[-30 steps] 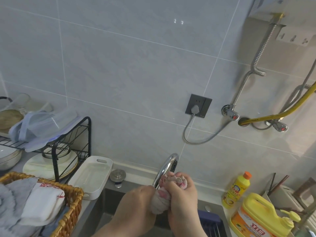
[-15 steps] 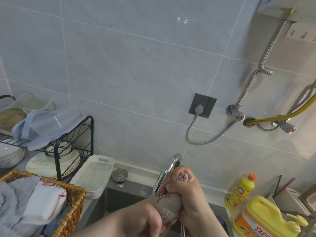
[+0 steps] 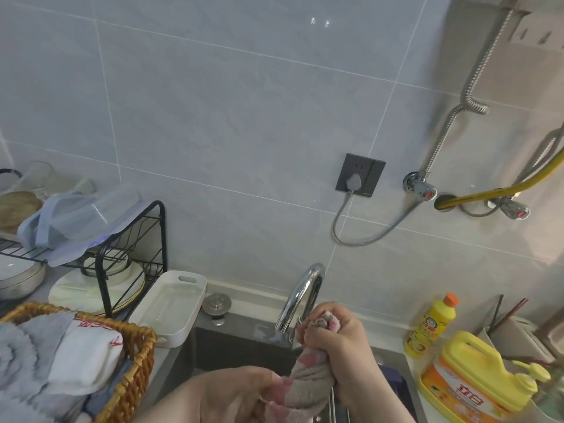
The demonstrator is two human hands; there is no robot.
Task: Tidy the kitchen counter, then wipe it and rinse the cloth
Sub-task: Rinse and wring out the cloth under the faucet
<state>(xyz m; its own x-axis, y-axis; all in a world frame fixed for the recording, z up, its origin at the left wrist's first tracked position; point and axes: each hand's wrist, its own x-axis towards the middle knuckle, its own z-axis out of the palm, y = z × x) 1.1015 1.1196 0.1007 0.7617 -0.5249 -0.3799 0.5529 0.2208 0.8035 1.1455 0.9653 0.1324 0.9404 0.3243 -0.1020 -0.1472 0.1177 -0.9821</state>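
Note:
A wet grey cloth with pink patches (image 3: pixel 308 380) is twisted into a rope between both hands over the dark sink (image 3: pixel 232 346). My right hand (image 3: pixel 341 340) grips its upper end just beside the chrome tap (image 3: pixel 300 297). My left hand (image 3: pixel 232 395) grips the lower end near the bottom edge of the view. A thin stream of water drops from the cloth below my right hand.
A wicker basket (image 3: pixel 134 370) of folded cloths sits at lower left, beside a white tray (image 3: pixel 171 303) and a black dish rack (image 3: pixel 122 251) with plates. A yellow bottle (image 3: pixel 430 325) and a yellow detergent jug (image 3: pixel 476 377) stand on the right. A sink plug (image 3: pixel 217 302) lies behind the basin.
My hands have moved apart, the left one down and towards me, the right one staying by the tap. The cloth between them has stretched out and twisted.

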